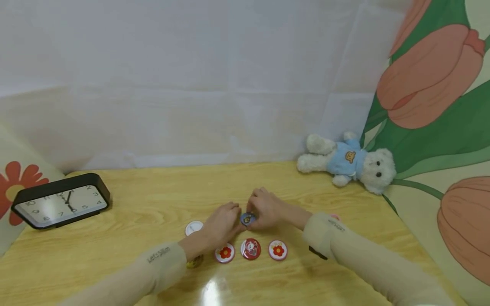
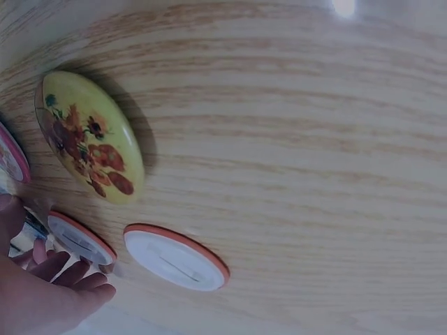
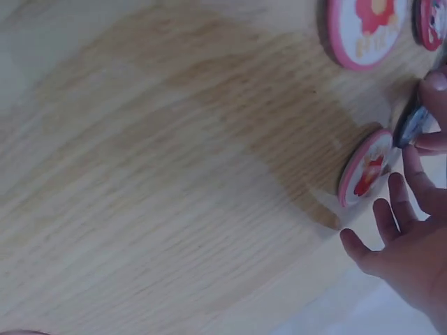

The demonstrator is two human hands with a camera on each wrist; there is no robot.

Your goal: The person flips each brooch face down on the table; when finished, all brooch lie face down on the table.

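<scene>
A round blue pin badge [image 1: 248,219] with a yellowish figure sits between my two hands. My right hand [image 1: 266,208] pinches it by its right side, its other fingers spread out in the right wrist view. At the badge's left edge, my left hand [image 1: 225,222] holds it between thumb and fingers. Nearer to me lie a red badge [image 1: 250,248] and two flower badges, one left [image 1: 224,253] and one right [image 1: 277,250]. Under the left forearm shows a yellow badge with painted flowers [image 2: 98,139]. Two badges lie white back up, one [image 2: 174,258] beside another [image 2: 80,239].
A black-framed clock [image 1: 63,202] stands at the left of the wooden table [image 1: 153,191]. At the back right a white teddy bear [image 1: 348,163] in a blue shirt lies on its side. A pink badge edge [image 1: 334,217] peeks out behind the right sleeve.
</scene>
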